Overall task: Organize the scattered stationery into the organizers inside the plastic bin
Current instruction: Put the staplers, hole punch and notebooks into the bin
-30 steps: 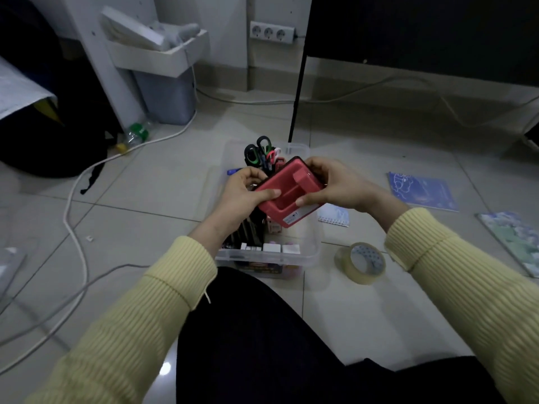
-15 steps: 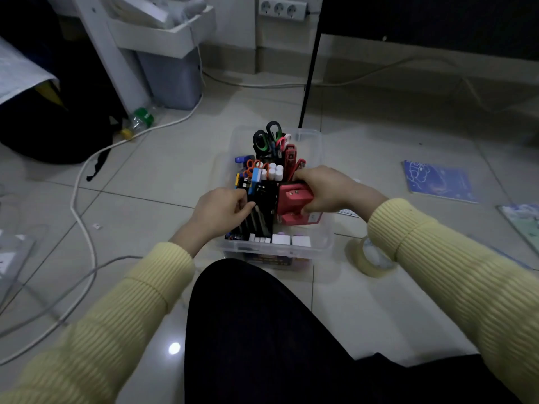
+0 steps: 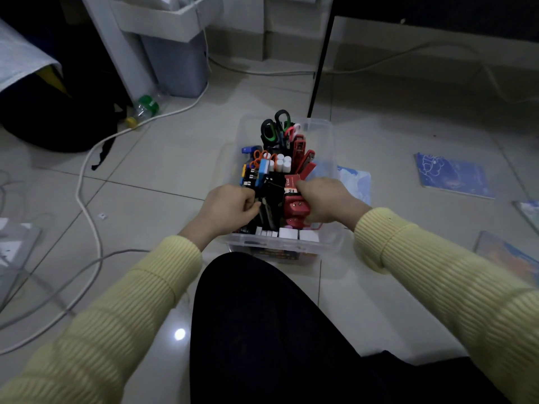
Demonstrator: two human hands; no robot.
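Bin (image 3: 329,141) is sitting on tiled floor (image 3: 151,205) beside cables (image 3: 78,186); right hand (image 3: 325,201) is gripping red punch (image 3: 296,207), left hand (image 3: 230,208) pinching black organizer (image 3: 273,195).

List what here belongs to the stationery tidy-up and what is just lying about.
Job: plastic bin; black organizer, gripped by left hand; red hole punch, gripped by right hand; scissors; blue notebook on the floor.
Lying about: white cable; plastic bottle; grey waste bin; dark bag.
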